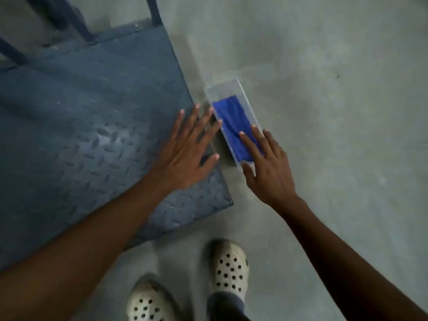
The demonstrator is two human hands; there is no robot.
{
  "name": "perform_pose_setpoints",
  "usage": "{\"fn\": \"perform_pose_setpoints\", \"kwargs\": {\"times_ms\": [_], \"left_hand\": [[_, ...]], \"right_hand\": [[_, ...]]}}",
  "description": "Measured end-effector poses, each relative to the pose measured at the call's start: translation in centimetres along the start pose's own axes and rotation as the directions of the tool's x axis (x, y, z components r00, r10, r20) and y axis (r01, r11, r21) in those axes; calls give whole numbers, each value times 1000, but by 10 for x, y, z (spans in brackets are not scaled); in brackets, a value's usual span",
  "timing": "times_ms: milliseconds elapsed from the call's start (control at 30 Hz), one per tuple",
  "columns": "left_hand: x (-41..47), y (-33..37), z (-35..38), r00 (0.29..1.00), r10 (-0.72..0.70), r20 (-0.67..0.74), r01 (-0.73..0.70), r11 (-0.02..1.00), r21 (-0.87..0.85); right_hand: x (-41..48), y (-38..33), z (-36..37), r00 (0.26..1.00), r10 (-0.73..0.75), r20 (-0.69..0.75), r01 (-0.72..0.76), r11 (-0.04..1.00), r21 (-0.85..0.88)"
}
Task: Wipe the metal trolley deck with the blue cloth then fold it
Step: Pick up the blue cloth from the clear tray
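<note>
You are spreading your left hand (185, 150) flat over the trolley deck (81, 126) edge, while your right hand (266, 163), fingers splayed, is covering the near end of the blue cloth (231, 121) lying folded in a clear box (228, 86) right of the deck.

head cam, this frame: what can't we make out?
- Near end of the blue cloth: head view, covered by the right hand.
- Clear box lid: on or off, cannot tell.
- Trolley deck: cut off by left edge; handle posts cut by top edge.
- Left hand: resting or hovering, cannot tell.
</note>
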State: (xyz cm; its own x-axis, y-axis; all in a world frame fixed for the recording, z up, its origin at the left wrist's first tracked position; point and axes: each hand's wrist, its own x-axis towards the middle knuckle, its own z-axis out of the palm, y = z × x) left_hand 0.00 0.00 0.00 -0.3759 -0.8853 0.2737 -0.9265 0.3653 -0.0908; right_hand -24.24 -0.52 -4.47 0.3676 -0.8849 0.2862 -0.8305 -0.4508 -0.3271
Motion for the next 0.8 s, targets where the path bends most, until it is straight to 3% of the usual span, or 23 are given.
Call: {"fn": "perform_pose_setpoints", "kwargs": {"times_ms": [100, 167, 233, 333, 500, 667, 733, 800], "left_hand": [[23, 16, 6, 995, 17, 101, -19, 1000, 19], [37, 31, 14, 953, 22, 302, -23, 1000, 0], [53, 45, 25, 842, 53, 537, -61, 998, -3], [91, 71, 45, 676, 141, 723, -75, 990, -123], [119, 118, 111, 469, 202, 860, -79, 979, -187], [156, 160, 191, 394, 212, 894, -260, 959, -113], [165, 177, 243, 355, 254, 900, -332, 934, -133], [178, 193, 318, 361, 284, 889, -377, 916, -139]], "right_hand": [[-15, 13, 2, 995, 61, 73, -61, 998, 4], [-36, 18, 6, 986, 95, 136, -95, 995, -5], [-61, 21, 10, 978, 98, 185, -96, 995, -20], [-91, 31, 14, 957, 172, 234, -171, 985, -25], [-121, 52, 23, 941, 264, 213, -246, 963, -106], [-106, 104, 63, 829, 431, 356, -400, 902, -160], [-105, 139, 104, 777, 496, 388, -454, 868, -200], [-98, 187, 161, 708, 568, 420, -511, 822, -252]]}}
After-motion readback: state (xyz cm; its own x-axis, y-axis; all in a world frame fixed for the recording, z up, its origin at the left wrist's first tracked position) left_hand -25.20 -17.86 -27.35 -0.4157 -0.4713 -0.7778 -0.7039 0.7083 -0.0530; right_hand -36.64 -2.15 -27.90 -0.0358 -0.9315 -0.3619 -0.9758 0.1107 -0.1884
